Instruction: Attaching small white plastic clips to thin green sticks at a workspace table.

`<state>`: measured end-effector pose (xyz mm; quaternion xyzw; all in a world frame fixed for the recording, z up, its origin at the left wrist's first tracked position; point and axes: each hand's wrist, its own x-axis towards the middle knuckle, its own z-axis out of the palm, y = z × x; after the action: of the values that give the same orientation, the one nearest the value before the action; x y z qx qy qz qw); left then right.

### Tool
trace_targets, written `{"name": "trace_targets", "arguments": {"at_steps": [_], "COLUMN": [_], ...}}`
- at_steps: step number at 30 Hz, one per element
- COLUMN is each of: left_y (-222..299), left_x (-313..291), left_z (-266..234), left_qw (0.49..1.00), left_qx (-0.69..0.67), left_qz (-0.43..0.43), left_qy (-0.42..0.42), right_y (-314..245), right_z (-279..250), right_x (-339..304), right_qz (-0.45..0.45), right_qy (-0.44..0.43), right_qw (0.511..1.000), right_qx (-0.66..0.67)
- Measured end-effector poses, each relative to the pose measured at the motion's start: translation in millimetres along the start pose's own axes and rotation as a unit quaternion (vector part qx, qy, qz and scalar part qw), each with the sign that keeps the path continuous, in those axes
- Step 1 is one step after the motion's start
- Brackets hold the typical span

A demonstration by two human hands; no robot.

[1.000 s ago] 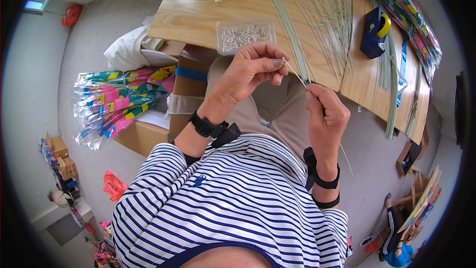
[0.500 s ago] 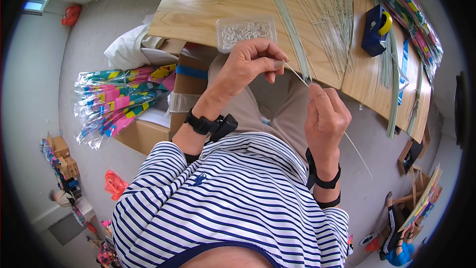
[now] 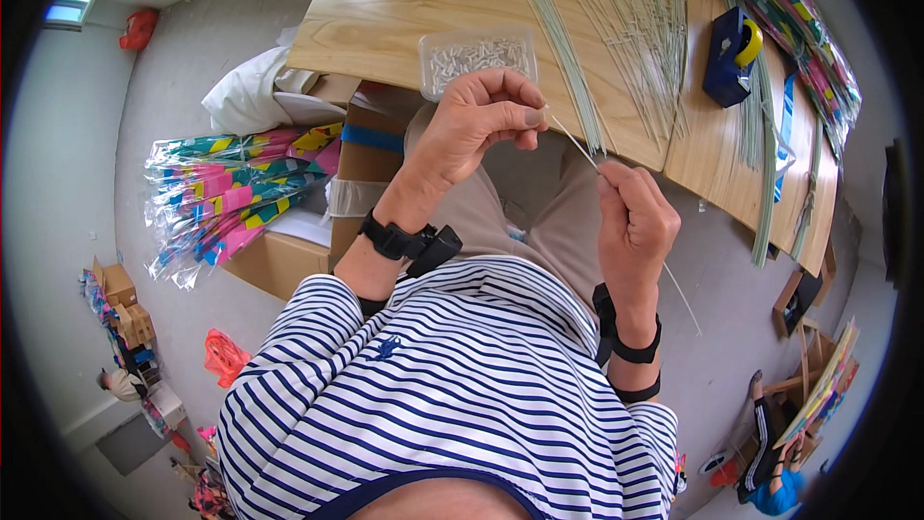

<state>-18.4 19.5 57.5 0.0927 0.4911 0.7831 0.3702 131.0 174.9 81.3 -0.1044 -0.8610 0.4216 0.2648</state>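
Observation:
A thin pale rod [image 3: 573, 137] runs slantwise between my hands, over the gap between the table edge and my lap. Its lower part is pinched by my right hand [image 3: 637, 217], and its tail sticks out below that hand. My left hand [image 3: 493, 117] is closed in a pinch at the rod's upper tip; what lies between those fingertips is too small to make out. Just behind the left hand, a clear plastic box [image 3: 430, 89] of short white tube pieces [image 3: 476, 60] stands at the table's near edge.
On the wooden table [image 3: 375, 14] lie a bundle of thin rods [image 3: 563, 58], a fan of loose rods [image 3: 640, 39] and a blue tape dispenser [image 3: 727, 63]. Colourful wrapped bundles lie at the far right and in a cardboard box [image 3: 274, 265] on the left.
My left hand has shifted slightly up and left. The rod's tip shows more plainly at its fingertips, and the rod's tail below my right hand has swung a little left.

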Motion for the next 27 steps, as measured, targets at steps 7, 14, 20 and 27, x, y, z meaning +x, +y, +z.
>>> {"name": "trace_targets", "arguments": {"at_steps": [7, 14, 20, 27], "left_y": [-2.0, -3.2, -5.2, -7.5], "left_x": [0.1, 0.0, -1.1, -1.3], "left_z": [3.3, 3.8, 1.9, 0.8], "left_qw": [0.999, 0.999, 0.999, 1.000], "left_qx": [-0.037, -0.028, -0.031, -0.025], "left_qz": [-0.020, -0.023, -0.023, -0.010], "left_qy": [0.014, 0.004, 0.004, 0.000], "right_y": [2.5, 2.2, 2.5, 1.5], "right_z": [3.4, 5.3, 5.9, 4.5], "right_x": [0.5, 2.1, 1.6, 1.0], "right_qz": [-0.008, -0.009, -0.010, -0.009], "right_qy": [0.009, 0.013, 0.014, 0.007], "right_qw": [1.000, 1.000, 1.000, 1.000], "right_qx": [0.003, 0.007, 0.003, -0.009]}}
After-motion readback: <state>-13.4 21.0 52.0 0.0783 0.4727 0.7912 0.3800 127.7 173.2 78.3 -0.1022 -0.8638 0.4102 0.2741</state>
